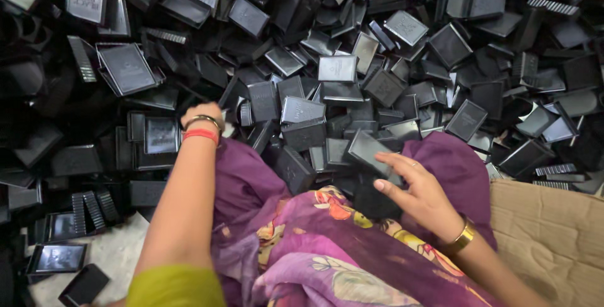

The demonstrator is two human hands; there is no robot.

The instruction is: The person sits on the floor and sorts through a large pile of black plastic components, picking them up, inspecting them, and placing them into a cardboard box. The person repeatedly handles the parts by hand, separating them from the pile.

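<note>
A big heap of small black plastic boxes and lids (352,61) covers the floor in front of me. My right hand (418,190) grips a black box (371,153) over my lap, thumb on its near side, fingers along its lid. My left hand (201,113) reaches down into the pile at the left; its fingers are bent out of sight among the boxes, and I cannot tell if it holds one. Red and gold bangles (201,129) circle that wrist, a gold bangle (464,236) the right one.
Purple flowered cloth (327,250) drapes my lap. A sheet of brown cardboard (553,231) lies at the lower right. A pale patch of floor (113,253) shows at the lower left, with a few loose black boxes on it. Ribbed black pieces (88,209) lie among the heap.
</note>
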